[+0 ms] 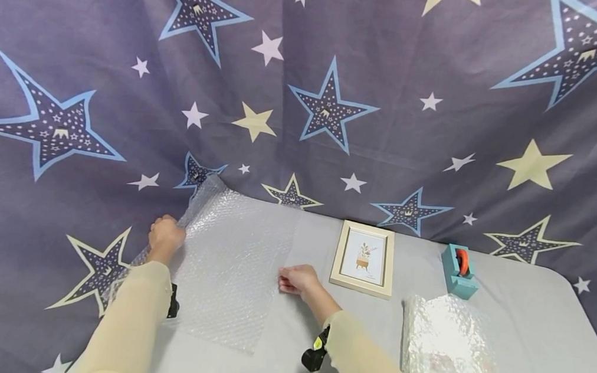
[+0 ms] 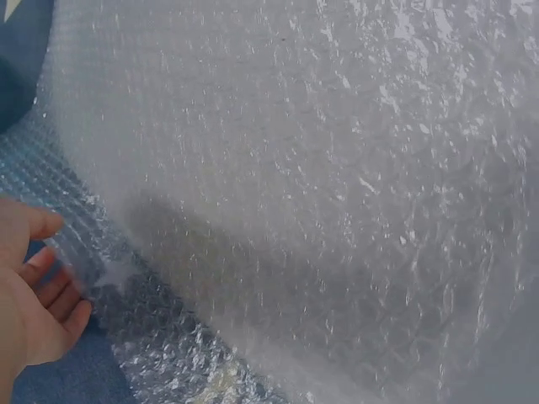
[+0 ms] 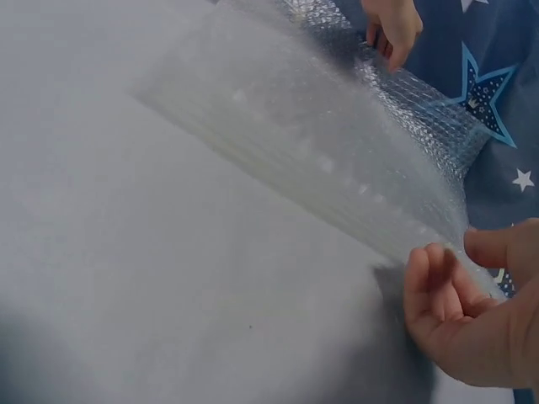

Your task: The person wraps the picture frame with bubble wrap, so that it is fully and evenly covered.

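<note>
A clear sheet of bubble wrap lies over the left part of the table, its left side draping past the table edge. At that side is my left hand, its fingers loosely bent and the thumb apart from them in the left wrist view, fingertips right by the wrap. My right hand pinches the wrap's right edge between thumb and fingers; in the right wrist view this edge is lifted a little off the table. A framed picture lies just right of my right hand.
A teal tape dispenser with an orange-red roll stands at the back right. Nearer me lies a shiny package wrapped in bubble wrap. A star-patterned curtain hangs behind and left of the grey table.
</note>
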### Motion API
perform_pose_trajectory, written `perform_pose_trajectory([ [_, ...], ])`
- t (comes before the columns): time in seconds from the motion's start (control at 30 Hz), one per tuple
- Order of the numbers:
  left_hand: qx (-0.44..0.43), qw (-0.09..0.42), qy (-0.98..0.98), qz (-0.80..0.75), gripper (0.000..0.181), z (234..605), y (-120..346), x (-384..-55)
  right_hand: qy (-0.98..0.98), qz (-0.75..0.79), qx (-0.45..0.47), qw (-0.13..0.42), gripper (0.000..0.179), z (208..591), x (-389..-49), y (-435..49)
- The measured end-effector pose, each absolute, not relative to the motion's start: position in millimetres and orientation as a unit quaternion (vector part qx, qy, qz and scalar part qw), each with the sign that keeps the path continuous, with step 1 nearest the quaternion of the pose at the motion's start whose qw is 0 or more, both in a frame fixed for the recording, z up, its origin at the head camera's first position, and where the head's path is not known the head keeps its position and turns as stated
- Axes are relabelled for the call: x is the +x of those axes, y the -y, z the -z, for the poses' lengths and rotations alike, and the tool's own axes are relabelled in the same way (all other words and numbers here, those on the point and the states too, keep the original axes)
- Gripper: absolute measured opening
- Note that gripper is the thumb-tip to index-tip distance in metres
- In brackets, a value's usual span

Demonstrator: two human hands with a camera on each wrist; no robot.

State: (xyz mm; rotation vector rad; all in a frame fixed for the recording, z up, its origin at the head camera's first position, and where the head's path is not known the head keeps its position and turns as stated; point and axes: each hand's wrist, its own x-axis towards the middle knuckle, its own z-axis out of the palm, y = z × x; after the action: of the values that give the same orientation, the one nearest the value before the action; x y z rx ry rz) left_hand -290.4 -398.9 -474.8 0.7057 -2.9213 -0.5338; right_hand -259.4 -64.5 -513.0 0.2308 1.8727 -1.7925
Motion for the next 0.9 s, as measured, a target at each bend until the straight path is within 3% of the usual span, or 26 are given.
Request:
perform_pose_trajectory([
  [0.23,0.242,0.102,0.944,0.2,0.027,477.7,394.8,-285.8,-0.738,0.629,0.064,0.236,0.013,510.1,-253.5,67.5],
  [0.53,0.211,0.19,0.918,0.276,0.016,476.1,388.8,-282.9,-0.691,0.674,0.077,0.251,0.015,512.0,-239.4,50.6],
  [0.9,0.157,0.231,0.911,0.303,0.012,450.4,369.9,-281.7,-0.646,0.713,0.079,0.261,0.022,514.1,-204.4,17.6],
])
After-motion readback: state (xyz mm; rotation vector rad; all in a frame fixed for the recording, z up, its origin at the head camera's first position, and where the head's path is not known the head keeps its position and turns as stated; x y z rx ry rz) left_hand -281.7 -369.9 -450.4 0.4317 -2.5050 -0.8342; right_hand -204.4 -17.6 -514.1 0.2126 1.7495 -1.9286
